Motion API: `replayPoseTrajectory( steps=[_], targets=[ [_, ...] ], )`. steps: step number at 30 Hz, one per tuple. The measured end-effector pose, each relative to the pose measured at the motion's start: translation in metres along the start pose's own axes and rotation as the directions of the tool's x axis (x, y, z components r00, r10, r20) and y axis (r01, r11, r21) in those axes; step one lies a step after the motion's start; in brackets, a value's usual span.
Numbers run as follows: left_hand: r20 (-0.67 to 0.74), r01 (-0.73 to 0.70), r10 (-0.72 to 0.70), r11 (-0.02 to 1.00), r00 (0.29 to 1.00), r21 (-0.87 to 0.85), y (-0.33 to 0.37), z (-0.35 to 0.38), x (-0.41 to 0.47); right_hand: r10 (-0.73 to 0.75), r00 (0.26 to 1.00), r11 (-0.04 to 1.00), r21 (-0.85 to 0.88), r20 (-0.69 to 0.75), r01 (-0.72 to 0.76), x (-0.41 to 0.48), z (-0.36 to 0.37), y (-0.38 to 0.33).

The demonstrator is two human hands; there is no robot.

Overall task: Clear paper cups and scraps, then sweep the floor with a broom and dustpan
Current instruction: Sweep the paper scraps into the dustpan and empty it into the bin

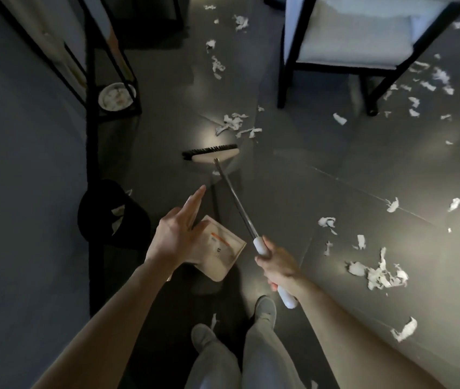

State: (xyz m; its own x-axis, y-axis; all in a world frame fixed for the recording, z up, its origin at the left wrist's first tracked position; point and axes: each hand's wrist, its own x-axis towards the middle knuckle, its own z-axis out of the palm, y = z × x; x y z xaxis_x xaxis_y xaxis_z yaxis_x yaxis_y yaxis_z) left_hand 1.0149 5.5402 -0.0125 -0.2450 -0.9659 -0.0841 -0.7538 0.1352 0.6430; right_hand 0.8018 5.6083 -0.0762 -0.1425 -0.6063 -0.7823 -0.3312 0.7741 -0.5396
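1. The broom [210, 154] rested its head on the floor [307, 178], just short of the nearest paper scraps [234, 123]. A fast stroke would probably scatter such light strips instead of gathering them, sending some under the chair [349, 37].
2. The dustpan [223, 252] lay just beside the broom's shaft, so a pull back toward the feet could knock it aside.
3. With only one hand on the broom, the head might twist and skip over pieces.
4. The right hand [277, 265] had its fingers wrapped round the white grip at the shaft's upper end. The arm reached forward, and the shaft slanted down and to the left toward the head.
5. The left hand [176, 234] hung over the dustpan with straight fingers, close together and pointing forward. Whether the palm touched the pan could not be told.
6. More scraps lay across the floor, with a thick heap [380, 273] on the right. A dark bin [113, 214] stood on the left.
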Motion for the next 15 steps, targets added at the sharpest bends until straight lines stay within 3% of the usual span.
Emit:
replayPoseTrajectory(
  steps=[6,10,15],
  targets=[
    [0.089,-0.071,0.063,0.994,0.994,0.084,0.075,0.018,0.028,0.026,0.997,0.972,0.234,-0.078,-0.007,-0.022,-0.074,0.01],
    [0.154,-0.073,0.071,0.997,0.986,0.008,0.137,0.031,0.055,0.027,0.989,0.951,0.31,-0.144,0.02,-0.032,-0.144,0.023],
    [0.189,-0.184,0.175,0.983,0.966,0.028,0.23,0.063,0.093,0.056,0.97,0.921,0.387,-0.237,0.041,-0.05,-0.225,0.06]
  ],
)
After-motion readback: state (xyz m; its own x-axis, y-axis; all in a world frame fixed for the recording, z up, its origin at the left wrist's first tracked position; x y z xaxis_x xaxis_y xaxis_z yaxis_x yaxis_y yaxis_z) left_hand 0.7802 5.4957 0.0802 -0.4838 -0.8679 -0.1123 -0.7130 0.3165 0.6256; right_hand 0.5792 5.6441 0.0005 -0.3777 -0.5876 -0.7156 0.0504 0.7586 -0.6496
